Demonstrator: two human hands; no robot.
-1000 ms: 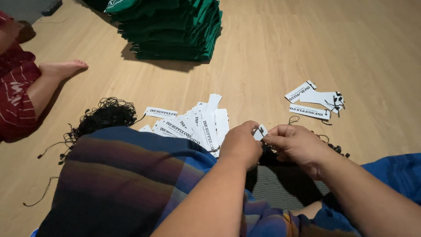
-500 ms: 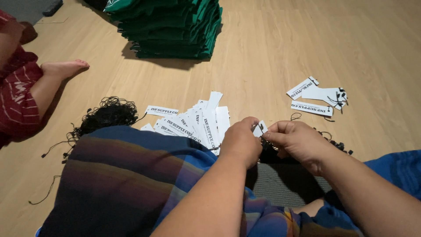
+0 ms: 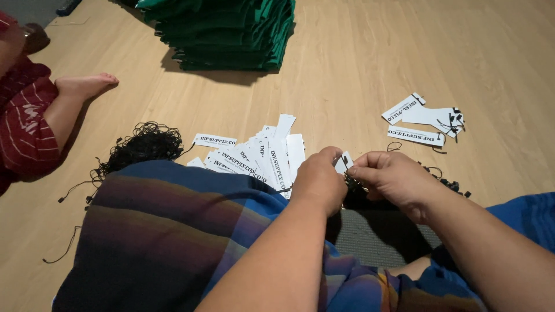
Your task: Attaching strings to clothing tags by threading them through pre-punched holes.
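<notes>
Wood floor (image 3: 358, 69); hands pinch paper tag (image 3: 344, 160) (stiff).

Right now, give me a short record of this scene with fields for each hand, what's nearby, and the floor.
left hand: pinches a small white tag
right hand: fingertips on a black string at the same tag
loose tags: white pile on floor, left of hands
strung tags: small group, far right
black strings: tangled heap, left
green cloth stack: folded, top
floor: light wood

Wood floor (image 3: 370, 69): tags (image 3: 254, 153), probably strings (image 3: 144, 144).
</notes>
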